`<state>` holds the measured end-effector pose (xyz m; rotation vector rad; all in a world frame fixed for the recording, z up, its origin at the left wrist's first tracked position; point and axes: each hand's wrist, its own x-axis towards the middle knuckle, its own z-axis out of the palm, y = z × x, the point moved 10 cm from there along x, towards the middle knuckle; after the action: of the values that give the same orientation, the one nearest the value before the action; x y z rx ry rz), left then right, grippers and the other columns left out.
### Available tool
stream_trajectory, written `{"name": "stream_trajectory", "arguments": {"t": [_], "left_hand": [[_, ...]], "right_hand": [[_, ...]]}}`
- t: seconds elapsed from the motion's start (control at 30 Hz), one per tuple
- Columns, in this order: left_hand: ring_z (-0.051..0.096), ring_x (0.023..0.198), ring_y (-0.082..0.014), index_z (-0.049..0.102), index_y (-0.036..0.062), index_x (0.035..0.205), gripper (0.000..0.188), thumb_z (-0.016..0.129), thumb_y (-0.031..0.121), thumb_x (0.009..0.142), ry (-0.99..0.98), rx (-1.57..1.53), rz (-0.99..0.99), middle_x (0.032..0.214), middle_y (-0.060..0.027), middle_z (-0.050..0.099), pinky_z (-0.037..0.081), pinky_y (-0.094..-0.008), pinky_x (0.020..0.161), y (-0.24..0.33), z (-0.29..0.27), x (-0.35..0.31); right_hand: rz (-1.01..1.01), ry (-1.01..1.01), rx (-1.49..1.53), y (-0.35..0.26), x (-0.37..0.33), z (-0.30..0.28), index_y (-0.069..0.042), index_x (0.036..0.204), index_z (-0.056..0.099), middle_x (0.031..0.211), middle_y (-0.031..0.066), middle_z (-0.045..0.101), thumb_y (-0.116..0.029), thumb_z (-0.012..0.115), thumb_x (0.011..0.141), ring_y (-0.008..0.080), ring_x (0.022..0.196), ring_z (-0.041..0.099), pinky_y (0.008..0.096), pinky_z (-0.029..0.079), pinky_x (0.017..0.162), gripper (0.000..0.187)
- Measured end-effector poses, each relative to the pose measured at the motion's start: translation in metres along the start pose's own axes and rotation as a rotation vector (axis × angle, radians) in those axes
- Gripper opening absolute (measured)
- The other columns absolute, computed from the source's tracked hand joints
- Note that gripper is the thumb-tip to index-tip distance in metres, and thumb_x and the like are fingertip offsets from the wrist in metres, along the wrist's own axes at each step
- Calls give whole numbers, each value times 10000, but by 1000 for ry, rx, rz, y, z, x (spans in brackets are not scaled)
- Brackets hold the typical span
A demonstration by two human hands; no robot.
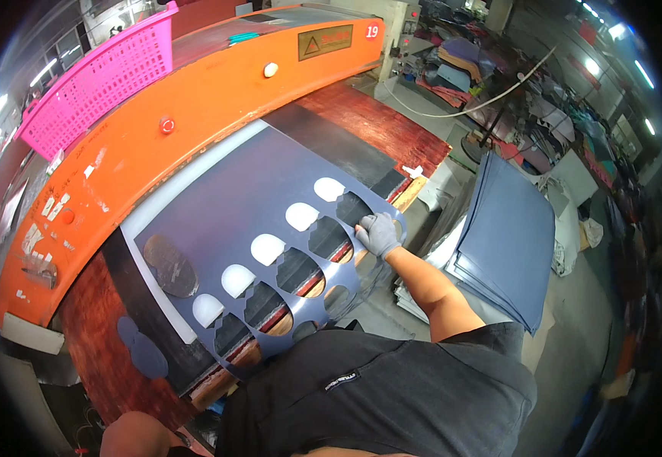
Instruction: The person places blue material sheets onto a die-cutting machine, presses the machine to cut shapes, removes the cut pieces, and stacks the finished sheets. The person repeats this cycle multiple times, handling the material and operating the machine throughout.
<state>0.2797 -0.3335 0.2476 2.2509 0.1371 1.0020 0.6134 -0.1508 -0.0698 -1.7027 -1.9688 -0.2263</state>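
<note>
Five dark openings (pixel 267 306) are running in a row along the near side of the blue-grey sheet (pixel 232 190), each sitting just beside a white rounded patch (pixel 268 248). The sheet is lying over a black board (pixel 331 148) on the red-brown bed (pixel 95 327), its far side reaching toward the orange beam (pixel 217 99). At the sheet's right end, the right hand (pixel 378 234), wearing a grey glove, is curling its fingers closed on the cut edge, apparently gripping the narrow strip there. The left hand is not showing, so I cannot tell what its fingers are doing. A dark oval plate (pixel 169 265) is resting on the sheet's left part.

Judging by the surface, this sheet is looking partly done: the near row is standing cut, while the broad area toward the beam is showing no openings. Two blue oval pieces (pixel 150 358) are lying on the bed at the left, probably cut already. Rightward, a stack of similar sheets (pixel 506 236) is waiting, seemingly whole, so much work appears to be remaining.
</note>
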Motion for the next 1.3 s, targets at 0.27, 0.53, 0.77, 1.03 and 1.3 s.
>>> {"name": "stream_trajectory", "arguments": {"t": [0.27,0.53,0.77,1.03,1.3], "left_hand": [[487,618,-242,522,34,868,142,588,20,742,9,32,35,708,-92,489,389,-424,572,-11,11,14],[509,648,-256,538,19,899,170,590,7,737,6,8,85,736,-113,513,413,-418,599,-31,27,32],[529,673,-268,553,6,926,198,591,-4,733,30,27,64,761,-131,533,434,-413,623,-41,22,22],[551,703,-283,570,-9,958,231,593,-16,728,249,375,-238,789,-152,557,458,-408,650,-85,-10,-44],[516,1015,-317,589,52,1029,274,632,141,773,420,1001,-795,1049,-123,560,391,-423,887,-225,6,-264]], "right_hand": [[62,-20,1,5,1,10,-78,688,626,724,133,633,-338,546,783,329,734,591,444,410,728,288],[143,-92,-90,5,2,25,-97,748,632,767,110,626,-356,548,802,289,793,595,413,415,776,278],[125,-56,-77,6,2,29,-103,750,629,755,89,610,-350,551,804,276,793,584,410,405,769,265],[98,19,41,8,9,21,-100,700,663,745,126,641,-326,572,753,320,729,619,439,471,684,250],[-46,-146,-57,14,17,42,-71,800,633,796,147,636,-224,608,771,343,759,607,439,459,672,158]]}}
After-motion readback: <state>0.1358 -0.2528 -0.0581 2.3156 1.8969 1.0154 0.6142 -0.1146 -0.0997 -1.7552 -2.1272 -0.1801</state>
